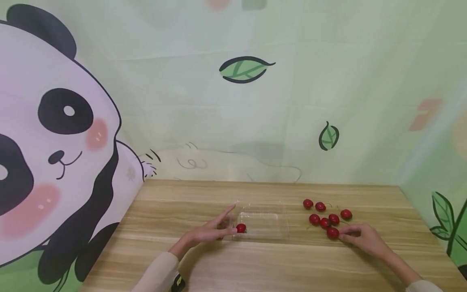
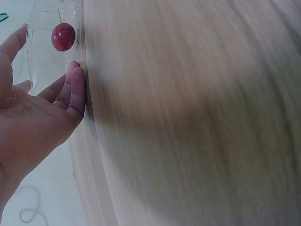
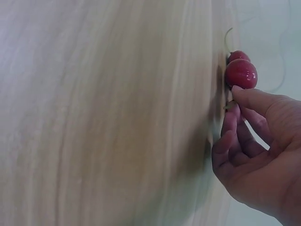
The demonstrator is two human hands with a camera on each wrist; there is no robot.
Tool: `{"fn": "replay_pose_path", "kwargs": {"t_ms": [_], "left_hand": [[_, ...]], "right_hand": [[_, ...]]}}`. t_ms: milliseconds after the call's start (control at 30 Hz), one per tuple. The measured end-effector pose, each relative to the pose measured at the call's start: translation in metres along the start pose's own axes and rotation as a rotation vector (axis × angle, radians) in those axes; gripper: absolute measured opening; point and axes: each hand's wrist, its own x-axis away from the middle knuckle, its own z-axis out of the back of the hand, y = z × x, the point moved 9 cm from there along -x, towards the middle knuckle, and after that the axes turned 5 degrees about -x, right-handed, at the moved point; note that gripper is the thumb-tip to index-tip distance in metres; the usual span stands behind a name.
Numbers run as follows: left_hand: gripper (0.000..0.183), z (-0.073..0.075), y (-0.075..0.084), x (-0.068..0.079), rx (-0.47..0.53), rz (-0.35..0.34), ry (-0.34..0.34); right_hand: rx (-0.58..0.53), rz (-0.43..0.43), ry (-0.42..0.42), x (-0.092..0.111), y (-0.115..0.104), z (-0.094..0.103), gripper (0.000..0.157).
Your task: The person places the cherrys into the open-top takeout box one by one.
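Note:
A clear plastic box [image 1: 260, 237] sits on the wooden table, with one red cherry [image 1: 241, 228] inside at its near left; the left wrist view shows that cherry [image 2: 63, 37] with its stem up. My left hand [image 1: 209, 232] rests against the box's left end, its fingers spread and fairly straight. To the right of the box lies a loose group of several cherries [image 1: 325, 223]. My right hand [image 1: 366, 240] pinches the nearest cherry [image 1: 333, 233] by its stem, between thumb and forefinger. In the right wrist view, that cherry [image 3: 241, 74] is just beyond the fingertips.
The wooden table [image 1: 262, 267] runs back to a pale green cloth backdrop [image 1: 175, 101] printed with a panda and leaves. A small dark item [image 1: 178, 282] shows beside the left sleeve at the bottom edge.

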Motion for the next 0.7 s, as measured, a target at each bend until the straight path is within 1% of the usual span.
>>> {"fn": "replay_pose_path", "kwargs": {"t_ms": [100,200,467,567,700], "left_hand": [[0.085,0.000,0.000,0.000,0.000,0.001,0.002],[0.085,-0.001,0.000,0.000,-0.002,0.001,0.002],[0.087,0.000,0.001,-0.001,-0.002,-0.003,0.003],[0.087,-0.001,0.001,0.000,-0.003,-0.004,0.003],[0.087,-0.001,0.001,-0.001,-0.003,-0.007,0.004]], "right_hand": [[-0.010,-0.014,-0.005,0.000,-0.004,0.001,0.019],[-0.033,-0.001,-0.012,0.000,-0.012,0.000,0.020],[-0.149,0.038,-0.058,-0.006,-0.036,-0.006,0.019],[-0.160,0.072,-0.067,-0.009,-0.047,-0.009,0.017],[-0.167,0.151,-0.073,-0.014,-0.065,-0.009,0.013]]}}
